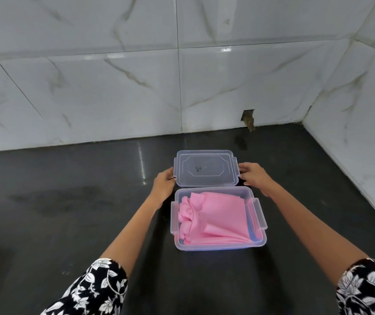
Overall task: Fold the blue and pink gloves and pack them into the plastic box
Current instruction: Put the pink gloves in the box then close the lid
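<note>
A clear plastic box point(259, 241) stands on the dark counter in front of me. Folded pink gloves point(220, 220) fill it; a thin strip of blue point(253, 235) shows beneath them at the right side. Just behind the box lies its clear lid point(205, 168), flat on the counter. My left hand point(163, 184) holds the lid's left edge, and my right hand point(253, 175) holds its right edge, fingers curled at the side clips.
The dark polished counter point(68, 212) runs to a white marble-tiled wall point(113, 92) behind and another at the right point(364, 144). A small hole in the tile point(248, 118) sits at the wall's foot, behind the lid.
</note>
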A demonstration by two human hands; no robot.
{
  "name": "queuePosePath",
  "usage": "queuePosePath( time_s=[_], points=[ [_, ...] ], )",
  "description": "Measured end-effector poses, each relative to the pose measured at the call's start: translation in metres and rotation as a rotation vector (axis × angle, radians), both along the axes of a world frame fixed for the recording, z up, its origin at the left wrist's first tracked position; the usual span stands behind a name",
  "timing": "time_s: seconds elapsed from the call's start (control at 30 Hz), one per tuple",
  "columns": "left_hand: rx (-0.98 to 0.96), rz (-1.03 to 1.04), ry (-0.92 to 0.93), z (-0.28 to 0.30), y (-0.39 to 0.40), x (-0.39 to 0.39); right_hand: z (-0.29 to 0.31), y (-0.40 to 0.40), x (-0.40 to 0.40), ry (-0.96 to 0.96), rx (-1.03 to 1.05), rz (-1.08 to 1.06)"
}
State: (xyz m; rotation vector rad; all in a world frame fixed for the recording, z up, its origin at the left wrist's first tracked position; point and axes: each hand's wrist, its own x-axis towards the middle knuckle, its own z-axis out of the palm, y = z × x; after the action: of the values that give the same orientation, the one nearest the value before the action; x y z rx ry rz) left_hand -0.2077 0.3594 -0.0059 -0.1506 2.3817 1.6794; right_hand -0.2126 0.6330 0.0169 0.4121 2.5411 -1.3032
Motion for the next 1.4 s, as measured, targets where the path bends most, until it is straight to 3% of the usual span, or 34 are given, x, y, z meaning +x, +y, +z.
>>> queuePosePath(
  time_s=[0.13,0.3,0.57,0.73,1.03,1.23,1.4],
  points=[
    [0.070,0.114,0.039,0.004,0.002,0.000,0.001,-0.001,0.001,0.112,-0.004,-0.007],
    [0.006,0.227,0.234,0.033,-0.001,0.005,0.021,-0.001,0.009,0.366,0.104,-0.024],
    [0.193,0.235,0.516,0.100,-0.015,0.048,0.084,0.000,0.061,0.708,-0.090,-0.127],
    [0.222,0.184,0.446,0.111,-0.016,0.085,0.105,-0.002,0.100,0.578,-0.244,-0.145],
    [0.131,0.215,0.142,0.065,-0.010,0.134,0.066,-0.003,0.139,0.230,-0.082,-0.113],
    [0.086,0.243,0.109,0.053,-0.006,0.139,0.048,-0.009,0.139,0.147,0.111,-0.072],
    [0.196,0.259,0.019,0.050,-0.008,0.142,0.049,-0.004,0.140,0.134,0.026,-0.115]
  ],
)
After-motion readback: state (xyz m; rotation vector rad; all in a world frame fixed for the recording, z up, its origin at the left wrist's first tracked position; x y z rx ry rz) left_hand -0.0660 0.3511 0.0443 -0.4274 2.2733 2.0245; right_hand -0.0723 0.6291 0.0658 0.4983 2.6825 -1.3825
